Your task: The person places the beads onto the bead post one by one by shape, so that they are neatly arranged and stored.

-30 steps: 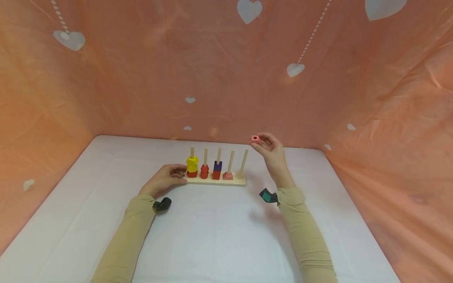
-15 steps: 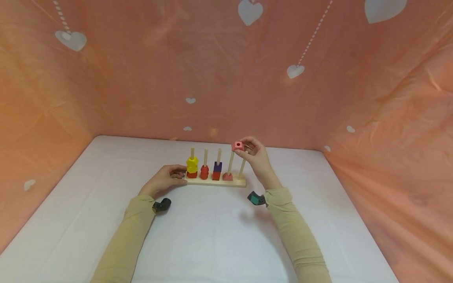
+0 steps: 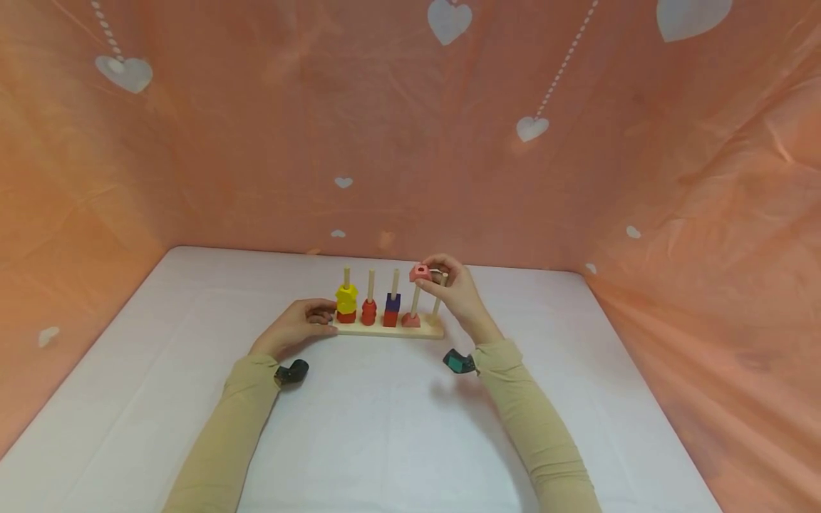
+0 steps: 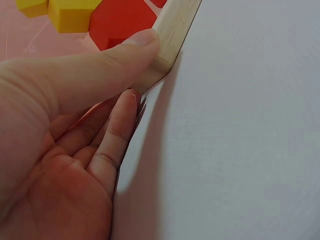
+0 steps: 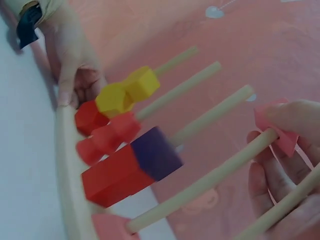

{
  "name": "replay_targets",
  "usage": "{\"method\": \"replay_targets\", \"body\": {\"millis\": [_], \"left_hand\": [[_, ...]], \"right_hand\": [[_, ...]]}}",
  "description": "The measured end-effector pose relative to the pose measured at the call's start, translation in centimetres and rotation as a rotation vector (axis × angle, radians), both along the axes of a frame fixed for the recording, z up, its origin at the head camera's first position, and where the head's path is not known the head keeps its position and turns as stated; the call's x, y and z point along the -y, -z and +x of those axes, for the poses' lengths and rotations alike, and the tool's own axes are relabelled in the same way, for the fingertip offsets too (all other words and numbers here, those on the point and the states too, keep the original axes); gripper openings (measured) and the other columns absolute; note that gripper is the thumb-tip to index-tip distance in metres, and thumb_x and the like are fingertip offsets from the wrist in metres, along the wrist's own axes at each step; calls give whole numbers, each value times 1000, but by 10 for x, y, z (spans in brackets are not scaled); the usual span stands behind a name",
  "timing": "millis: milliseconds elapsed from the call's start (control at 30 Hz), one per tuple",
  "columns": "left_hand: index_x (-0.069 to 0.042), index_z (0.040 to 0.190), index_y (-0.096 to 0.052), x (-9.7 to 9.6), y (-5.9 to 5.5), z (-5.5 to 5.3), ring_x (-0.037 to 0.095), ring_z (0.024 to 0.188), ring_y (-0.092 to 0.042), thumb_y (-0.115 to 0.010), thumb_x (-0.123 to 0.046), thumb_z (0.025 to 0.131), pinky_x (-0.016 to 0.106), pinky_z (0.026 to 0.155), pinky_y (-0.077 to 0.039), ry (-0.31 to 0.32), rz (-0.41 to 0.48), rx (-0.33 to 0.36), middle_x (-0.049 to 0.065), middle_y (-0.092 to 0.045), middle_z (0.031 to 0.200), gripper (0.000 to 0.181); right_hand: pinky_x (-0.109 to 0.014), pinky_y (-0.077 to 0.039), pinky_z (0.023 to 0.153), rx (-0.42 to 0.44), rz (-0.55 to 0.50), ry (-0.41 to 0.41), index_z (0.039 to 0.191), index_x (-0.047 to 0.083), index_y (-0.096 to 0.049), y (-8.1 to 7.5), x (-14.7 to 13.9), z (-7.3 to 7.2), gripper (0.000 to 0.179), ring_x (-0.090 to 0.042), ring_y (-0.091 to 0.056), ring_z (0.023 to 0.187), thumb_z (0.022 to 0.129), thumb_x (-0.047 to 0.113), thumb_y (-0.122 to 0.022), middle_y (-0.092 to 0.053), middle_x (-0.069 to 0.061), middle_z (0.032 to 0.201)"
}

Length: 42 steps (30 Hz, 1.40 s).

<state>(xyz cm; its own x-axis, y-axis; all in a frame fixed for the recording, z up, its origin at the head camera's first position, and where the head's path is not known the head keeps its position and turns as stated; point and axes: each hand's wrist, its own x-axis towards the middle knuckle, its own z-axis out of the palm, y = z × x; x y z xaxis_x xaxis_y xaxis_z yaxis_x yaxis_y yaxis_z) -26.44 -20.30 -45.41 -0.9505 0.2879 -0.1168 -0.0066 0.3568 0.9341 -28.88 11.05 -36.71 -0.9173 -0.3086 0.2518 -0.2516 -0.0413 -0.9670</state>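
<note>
A wooden peg stacker [image 3: 385, 331] with several upright pegs stands on the table. My left hand [image 3: 291, 328] holds the left end of its base, the thumb [image 4: 132, 47] lying on the wood. My right hand [image 3: 458, 292] pinches a pink block [image 3: 420, 272] at the top of the fourth peg. In the right wrist view the tip of that peg [image 5: 205, 180] meets the hole in the held block [image 5: 285, 135]. Another pink block [image 3: 411, 320] sits at the foot of the same peg. The rightmost peg [image 3: 439, 296] carries no block.
Yellow blocks [image 3: 346, 298] top a red one on the leftmost peg. Red rounded pieces [image 3: 368, 312] are on the second, and a purple block [image 3: 393, 302] over red [image 3: 390, 319] on the third. A white cloth [image 3: 385, 427] covers the table; a pink curtain [image 3: 256, 142] hangs behind.
My right hand has moved left and slightly down, carrying the pink block from right of the stacker to the fourth peg's top. The left hand stays on the base.
</note>
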Motion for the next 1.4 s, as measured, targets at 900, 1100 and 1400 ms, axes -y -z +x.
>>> {"method": "replay_targets", "body": {"millis": [900,1100,1400], "left_hand": [[1,133,-50,0,-2,3,26,104,-53,-78,-16,81,37,95,-43,-7,2,4,14,-58,118,62],[1,134,-50,-2,-2,2,26,104,-53,-78,-16,81,37,96,-43,-13,6,11,14,-57,119,62],[1,134,-50,-2,1,2,26,103,-53,-79,-16,80,37,95,-44,-5,-2,4,14,-58,118,63]], "right_hand": [[-28,-49,79,102,350,44,111,2,-64,70,-9,5,31,-20,-58,91,82,8,-75,-65,-9,100],[-29,-48,82,97,348,29,113,2,-63,71,-11,6,34,-22,-57,94,83,10,-75,-64,-11,104],[-32,-48,90,97,356,33,114,7,-63,69,-17,12,33,-21,-58,102,84,9,-74,-64,-6,108]]}}
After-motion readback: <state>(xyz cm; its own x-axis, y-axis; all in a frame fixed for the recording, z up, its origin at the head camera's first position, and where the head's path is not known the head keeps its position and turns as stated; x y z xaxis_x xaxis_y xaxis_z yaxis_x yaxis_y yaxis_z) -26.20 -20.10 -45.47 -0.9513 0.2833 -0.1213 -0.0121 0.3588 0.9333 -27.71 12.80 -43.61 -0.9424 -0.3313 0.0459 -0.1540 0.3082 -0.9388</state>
